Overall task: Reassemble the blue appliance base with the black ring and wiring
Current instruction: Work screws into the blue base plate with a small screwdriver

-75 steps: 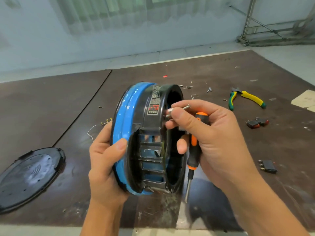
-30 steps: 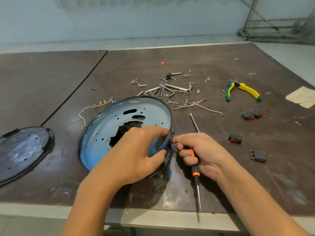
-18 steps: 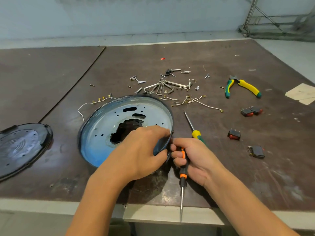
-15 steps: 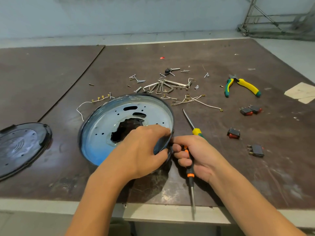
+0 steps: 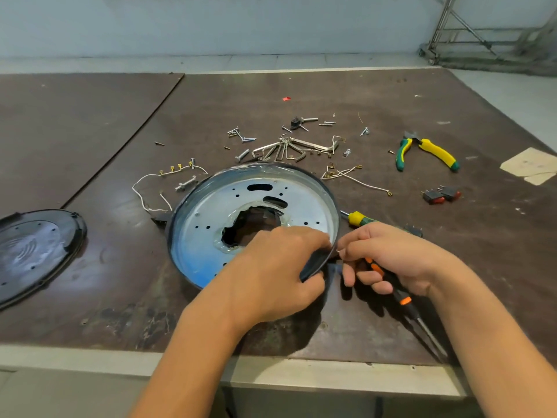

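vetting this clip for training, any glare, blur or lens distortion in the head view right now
Head view: soft, even light, with faint shadows under the left hand and under the right hand holding the screwdriver; mild glare on the blue base and the black cover; wide-angle stretching toward the frame corners; the base rim by the left thumb is slightly blurred.

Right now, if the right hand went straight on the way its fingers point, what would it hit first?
The right hand would probably meet the rim of the blue base, beside the left hand.
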